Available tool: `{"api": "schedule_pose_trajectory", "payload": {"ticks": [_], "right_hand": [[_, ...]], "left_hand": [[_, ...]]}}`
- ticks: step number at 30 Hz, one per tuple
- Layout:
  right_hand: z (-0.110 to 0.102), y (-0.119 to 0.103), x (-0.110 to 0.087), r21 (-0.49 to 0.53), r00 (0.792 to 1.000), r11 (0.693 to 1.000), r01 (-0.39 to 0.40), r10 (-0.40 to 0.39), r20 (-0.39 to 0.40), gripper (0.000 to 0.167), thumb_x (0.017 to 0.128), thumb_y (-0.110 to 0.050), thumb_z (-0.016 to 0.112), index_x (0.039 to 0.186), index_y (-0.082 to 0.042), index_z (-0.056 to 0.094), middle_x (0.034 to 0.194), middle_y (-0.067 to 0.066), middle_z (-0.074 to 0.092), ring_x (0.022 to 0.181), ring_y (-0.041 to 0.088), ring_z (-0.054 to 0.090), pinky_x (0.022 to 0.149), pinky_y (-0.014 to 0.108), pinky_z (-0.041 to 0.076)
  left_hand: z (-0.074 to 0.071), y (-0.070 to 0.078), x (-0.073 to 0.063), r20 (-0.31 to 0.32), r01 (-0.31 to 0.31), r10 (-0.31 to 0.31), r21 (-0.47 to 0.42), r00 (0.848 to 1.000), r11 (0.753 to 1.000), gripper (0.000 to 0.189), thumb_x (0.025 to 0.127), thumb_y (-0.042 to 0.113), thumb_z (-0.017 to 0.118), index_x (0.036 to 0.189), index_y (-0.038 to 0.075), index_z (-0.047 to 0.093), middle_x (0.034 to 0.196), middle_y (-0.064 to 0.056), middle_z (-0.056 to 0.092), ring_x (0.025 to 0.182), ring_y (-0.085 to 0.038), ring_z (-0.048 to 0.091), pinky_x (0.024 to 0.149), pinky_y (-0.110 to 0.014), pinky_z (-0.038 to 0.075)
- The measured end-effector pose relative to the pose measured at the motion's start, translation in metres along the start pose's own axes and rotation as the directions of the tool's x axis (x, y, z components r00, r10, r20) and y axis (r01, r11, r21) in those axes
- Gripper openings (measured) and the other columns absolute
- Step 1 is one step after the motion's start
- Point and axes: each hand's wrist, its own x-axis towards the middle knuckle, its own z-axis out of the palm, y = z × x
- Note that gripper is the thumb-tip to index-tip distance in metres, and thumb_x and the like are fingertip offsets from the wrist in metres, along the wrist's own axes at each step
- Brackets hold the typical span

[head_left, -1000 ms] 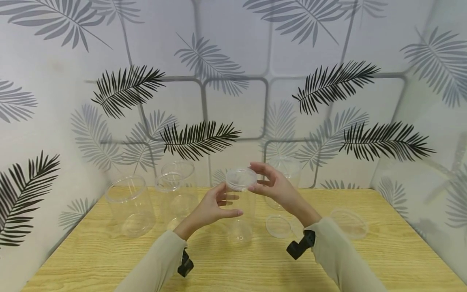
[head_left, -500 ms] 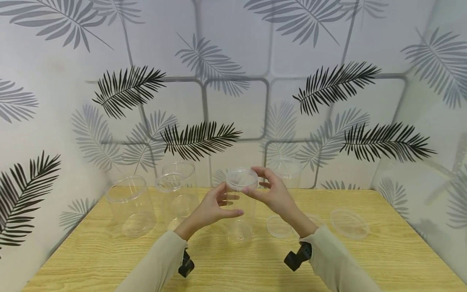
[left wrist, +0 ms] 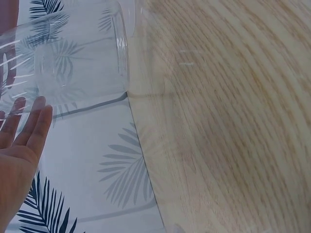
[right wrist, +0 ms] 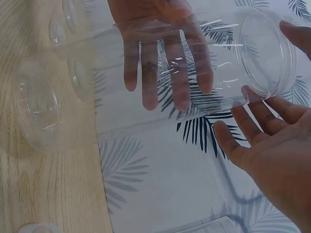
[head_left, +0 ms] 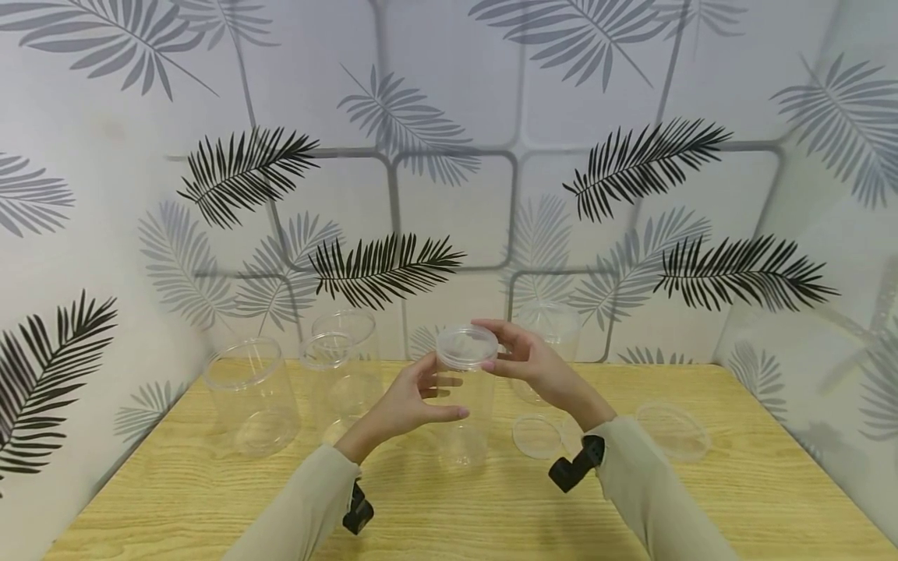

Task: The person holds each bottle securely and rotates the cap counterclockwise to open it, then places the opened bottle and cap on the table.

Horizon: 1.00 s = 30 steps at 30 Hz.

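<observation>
A tall clear plastic jar (head_left: 464,440) stands upright on the table in the head view, a clear lid (head_left: 466,343) on its mouth. My left hand (head_left: 403,401) holds the jar's body from the left, with the thumb in front and the fingers behind. In the right wrist view these left fingers (right wrist: 180,92) show through the clear wall. My right hand (head_left: 536,370) pinches the lid's rim between thumb and fingers. The left wrist view catches part of the left hand (left wrist: 22,145) beside the jar's clear wall (left wrist: 87,63).
Lidless clear jars stand to the left: a wide one (head_left: 256,405), a narrower one (head_left: 326,389) and another behind it (head_left: 361,335). Behind my right hand is another clear jar (head_left: 550,319). Clear round lids (head_left: 536,436) lie at the right, including a larger one (head_left: 672,431), on the wooden table (head_left: 463,522).
My right hand has turned back and forth about the lid: its thumb went left along the rim, then back right. The left hand and the jar have stayed nearly still.
</observation>
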Motion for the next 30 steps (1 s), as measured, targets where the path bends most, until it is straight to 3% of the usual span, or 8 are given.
{"api": "schedule_pose_trajectory", "payload": {"ticks": [3, 8, 13, 16, 21, 30], "right_hand": [[-0.001, -0.001, 0.001, 0.023, 1.0, 1.0, 0.0, -0.001, 0.016, 0.063, 0.087, -0.015, 0.062, 0.14, -0.006, 0.031, 0.135, 0.009, 0.043, 0.116, 0.014, 0.052, 0.095, 0.031, 0.046], [0.003, -0.003, -0.002, 0.031, 1.0, 0.999, -0.013, 0.013, -0.008, 0.067, 0.086, -0.016, 0.063, 0.142, -0.007, 0.027, 0.14, 0.013, 0.036, 0.119, 0.018, 0.05, 0.094, 0.03, 0.046], [0.012, -0.006, -0.007, -0.079, 0.993, 0.997, -0.015, 0.006, -0.114, 0.068, 0.085, -0.02, 0.065, 0.142, -0.012, 0.028, 0.143, 0.011, 0.033, 0.122, 0.031, 0.043, 0.094, 0.038, 0.046], [0.018, -0.009, -0.008, -0.17, 0.981, 0.985, -0.016, -0.017, -0.193, 0.067, 0.084, -0.018, 0.066, 0.14, -0.013, 0.031, 0.143, 0.011, 0.034, 0.125, 0.031, 0.039, 0.098, 0.047, 0.042], [0.028, -0.012, -0.01, -0.271, 0.956, 0.961, -0.057, -0.026, -0.293, 0.069, 0.081, -0.023, 0.069, 0.139, -0.014, 0.033, 0.141, 0.01, 0.037, 0.127, 0.026, 0.037, 0.102, 0.051, 0.036], [0.035, -0.01, -0.009, -0.311, 0.933, 0.946, -0.089, -0.029, -0.358, 0.064, 0.082, -0.023, 0.069, 0.136, -0.011, 0.037, 0.134, 0.01, 0.043, 0.123, 0.027, 0.042, 0.099, 0.049, 0.039]], "left_hand": [[-0.001, -0.011, 0.003, -0.007, 0.005, -0.005, 0.005, 1.0, 1.0, 0.076, 0.074, 0.012, 0.076, 0.138, 0.02, 0.035, 0.132, -0.01, 0.049, 0.116, -0.028, 0.054, 0.096, -0.043, 0.046], [-0.001, -0.013, 0.003, -0.015, -0.006, 0.007, 0.015, 1.0, 1.0, 0.075, 0.074, 0.018, 0.077, 0.137, 0.023, 0.036, 0.131, -0.008, 0.05, 0.115, -0.026, 0.055, 0.096, -0.045, 0.045], [0.001, 0.006, -0.003, -0.025, 0.002, -0.001, 0.011, 1.0, 1.0, 0.072, 0.075, 0.01, 0.075, 0.136, 0.016, 0.038, 0.13, -0.014, 0.05, 0.116, -0.033, 0.053, 0.097, -0.049, 0.043], [0.001, 0.01, -0.004, -0.029, 0.012, -0.012, 0.009, 1.0, 1.0, 0.072, 0.075, 0.006, 0.074, 0.137, 0.012, 0.037, 0.13, -0.016, 0.049, 0.117, -0.036, 0.051, 0.097, -0.05, 0.042], [-0.001, -0.01, 0.002, -0.046, 0.005, -0.003, 0.032, 0.999, 0.999, 0.073, 0.075, 0.009, 0.075, 0.136, 0.02, 0.038, 0.13, -0.012, 0.05, 0.116, -0.031, 0.053, 0.097, -0.047, 0.044], [-0.002, -0.013, 0.001, -0.061, -0.009, 0.013, 0.054, 0.998, 0.998, 0.071, 0.073, 0.021, 0.077, 0.133, 0.029, 0.04, 0.127, -0.003, 0.053, 0.113, -0.024, 0.056, 0.095, -0.044, 0.046]]}}
